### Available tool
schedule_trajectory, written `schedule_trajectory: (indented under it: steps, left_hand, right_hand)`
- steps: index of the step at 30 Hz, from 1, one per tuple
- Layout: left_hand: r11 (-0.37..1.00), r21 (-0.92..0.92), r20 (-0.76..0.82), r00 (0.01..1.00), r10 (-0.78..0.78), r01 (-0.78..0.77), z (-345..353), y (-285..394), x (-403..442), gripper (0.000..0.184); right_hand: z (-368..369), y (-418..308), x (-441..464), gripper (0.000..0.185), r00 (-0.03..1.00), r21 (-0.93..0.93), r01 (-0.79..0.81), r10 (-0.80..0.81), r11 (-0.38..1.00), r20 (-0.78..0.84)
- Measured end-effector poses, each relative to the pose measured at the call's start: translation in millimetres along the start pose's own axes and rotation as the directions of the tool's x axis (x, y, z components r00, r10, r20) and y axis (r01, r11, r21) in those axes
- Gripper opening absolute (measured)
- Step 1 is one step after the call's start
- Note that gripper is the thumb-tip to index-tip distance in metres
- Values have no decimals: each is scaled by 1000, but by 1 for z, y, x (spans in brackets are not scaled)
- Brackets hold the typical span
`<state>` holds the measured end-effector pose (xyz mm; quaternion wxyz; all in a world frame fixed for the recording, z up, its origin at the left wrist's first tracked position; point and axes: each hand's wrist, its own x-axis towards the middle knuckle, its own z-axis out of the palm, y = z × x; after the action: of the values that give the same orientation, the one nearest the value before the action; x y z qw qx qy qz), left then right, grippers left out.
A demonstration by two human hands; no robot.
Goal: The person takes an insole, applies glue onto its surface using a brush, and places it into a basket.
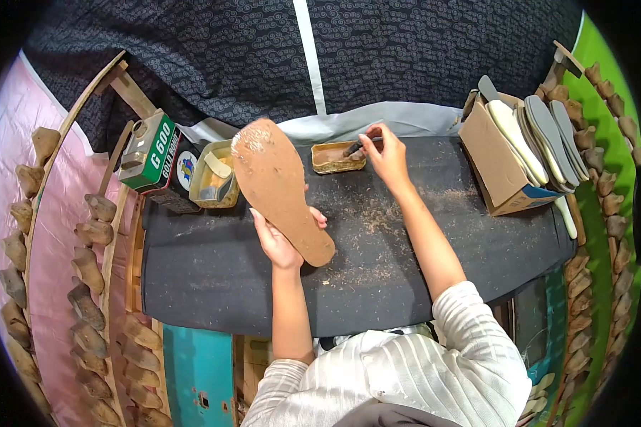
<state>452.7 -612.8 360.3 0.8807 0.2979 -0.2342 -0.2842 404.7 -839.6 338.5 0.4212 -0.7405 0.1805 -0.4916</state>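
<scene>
The left hand (279, 242) holds a brown sole (267, 174) from beneath, thumb against one edge and fingers curled round the other at its narrow middle. The broad end rises beyond this grip, toward the curtain (192, 57), and bears a wet, glossy patch; the narrower end points back past the fingers, toward the person.

The right hand (387, 160) has a narrow grip, thumb and fingertips pinched on a small dark tool (353, 148). The tool slants down into a tray (338, 169) just beside those fingertips; what kind of tool it is, I cannot tell.

Left of the sole and its grip stand a tub (211, 204) with pieces inside and, past that, a tin (149, 167) marked G 600. Well to the right of the pinching hand, a box (498, 164) is packed with upright insoles (548, 146). Brown crumbs (377, 217) litter the black cloth (214, 270) between the two forearms. Racks of lasts (89, 267) flank both sides, farthest from the hands.
</scene>
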Motion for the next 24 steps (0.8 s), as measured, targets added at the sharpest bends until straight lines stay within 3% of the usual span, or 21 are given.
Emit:
schedule_trajectory:
  steps: [5, 7, 9, 11, 14, 15, 17, 18, 19, 21, 24]
  left_hand:
    - [992, -129, 217, 975, 35, -7, 3, 3, 19, 69]
    - [993, -118, 225, 974, 15, 12, 2, -5, 18, 69]
    - [993, -111, 226, 974, -8, 34, 0, -16, 16, 69]
    - [998, -14, 126, 991, -55, 57, -5, -25, 16, 65]
    - [997, 8, 116, 990, -77, 77, -9, -29, 17, 66]
    - [996, 19, 113, 990, -87, 85, -9, -30, 16, 66]
    - [994, 25, 118, 987, -106, 104, -8, -31, 14, 68]
    - [992, 31, 117, 986, -122, 119, -7, -32, 12, 71]
    - [992, 32, 119, 985, -128, 125, -9, -34, 12, 71]
    - [989, 43, 200, 969, -145, 140, -13, -38, 11, 71]
    - [983, 80, 220, 959, -179, 165, -11, -41, 9, 69]
  right_hand:
    - [8, 23, -2, 18, 996, -144, 84, -83, 986, 14]
    - [7, 18, -3, 18, 999, -124, 49, -51, 991, -16]
    - [3, 10, -6, 18, 990, -67, 63, -71, 996, -121]
    - [-2, -2, -11, 17, 990, -3, 62, -62, 998, -126]
    - [-10, -32, -19, 16, 987, 228, 54, -17, 972, -161]
    - [-12, -45, -22, 16, 986, 227, 55, -17, 972, -165]
    - [-14, -66, -27, 15, 938, 306, 319, -252, 897, -239]
    - [-20, -69, -29, 20, 918, 258, 386, -341, 886, -205]
    - [-22, -79, -32, 20, 918, 254, 384, -337, 888, -209]
    - [-24, -104, -37, 19, 872, 461, 488, -435, 741, -223]
    - [-30, -118, -46, 27, 848, 402, 489, -530, 774, -13]
